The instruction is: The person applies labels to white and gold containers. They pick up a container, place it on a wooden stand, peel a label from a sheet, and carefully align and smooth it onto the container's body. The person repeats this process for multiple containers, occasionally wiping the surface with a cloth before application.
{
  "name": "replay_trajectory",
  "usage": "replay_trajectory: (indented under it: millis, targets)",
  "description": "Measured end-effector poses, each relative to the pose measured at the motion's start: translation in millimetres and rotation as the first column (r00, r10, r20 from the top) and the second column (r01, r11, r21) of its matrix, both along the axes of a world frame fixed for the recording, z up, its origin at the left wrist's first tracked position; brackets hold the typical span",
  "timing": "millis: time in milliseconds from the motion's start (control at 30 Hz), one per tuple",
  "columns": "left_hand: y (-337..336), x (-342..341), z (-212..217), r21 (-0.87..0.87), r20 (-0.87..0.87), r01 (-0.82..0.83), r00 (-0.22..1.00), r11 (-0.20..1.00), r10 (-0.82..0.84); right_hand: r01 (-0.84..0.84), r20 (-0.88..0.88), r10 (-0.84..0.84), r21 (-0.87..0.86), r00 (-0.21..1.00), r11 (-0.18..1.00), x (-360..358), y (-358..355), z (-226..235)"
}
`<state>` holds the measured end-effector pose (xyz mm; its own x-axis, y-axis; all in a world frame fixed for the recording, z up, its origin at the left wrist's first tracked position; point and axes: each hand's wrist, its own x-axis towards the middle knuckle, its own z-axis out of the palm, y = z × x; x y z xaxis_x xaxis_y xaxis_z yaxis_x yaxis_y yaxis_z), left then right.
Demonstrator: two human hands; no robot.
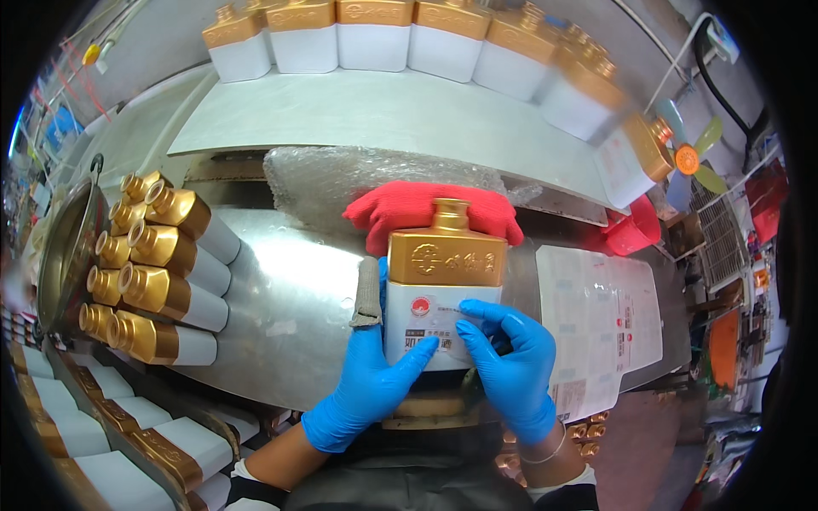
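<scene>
In front of me stands a flat white bottle (409, 298) with an embossed gold shoulder and neck. My left hand (366, 383), in a blue glove with a grey cloth cover on one finger, grips its left side. The thumb presses on the front, over a clear label (430, 319) with a red round mark and dark print. My right hand (515, 362), also blue-gloved, pinches at the right edge of that label with thumb and forefinger. Its other fingers are curled. Behind the bottle lies a red glove (400, 209).
On the metal table (273, 341), gold-and-white bottles (170, 281) lie stacked at left. Label sheets (596, 315) lie at right, near a red container (632, 228). Bubble wrap (307, 183) sits behind. More bottles (372, 43) line the raised board (341, 111). A fan (686, 158) stands far right.
</scene>
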<state>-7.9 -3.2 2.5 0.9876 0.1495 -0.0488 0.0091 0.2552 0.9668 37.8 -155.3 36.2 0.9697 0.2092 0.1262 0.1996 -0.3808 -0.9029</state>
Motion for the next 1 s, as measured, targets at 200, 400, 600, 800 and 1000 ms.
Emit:
replay_trajectory:
  millis: [200,400,600,800,1000]
  targets:
    - [-4.7,1.0,-0.6,0.047,0.07,-0.06,0.996,0.997,0.057,0.253,-0.115,-0.229,0.288,0.967,0.923,10.0,-16.3,-27.0]
    - [-0.5,7.3,0.2,-0.054,0.003,-0.073,0.997,0.996,0.073,0.177,-0.34,-0.049,0.357,0.939,0.917,-8.1,-17.1,-41.3]
    - [-0.1,6.5,-0.5,-0.094,-0.055,-0.079,0.996,0.992,0.074,0.17,-0.362,-0.02,0.389,0.932,0.905,-7.6,-17.7,-42.8]
    - [0.1,7.1,1.3,-0.126,-0.056,-0.059,0.997,0.99,0.052,0.19,-0.389,-0.024,0.395,0.921,0.899,-7.2,-18.9,-42.3]
    - [0.1,8.8,-0.4,-0.131,-0.01,-0.07,0.998,0.989,0.07,0.192,-0.381,-0.028,0.399,0.924,0.897,-8.1,-18.6,-42.3]
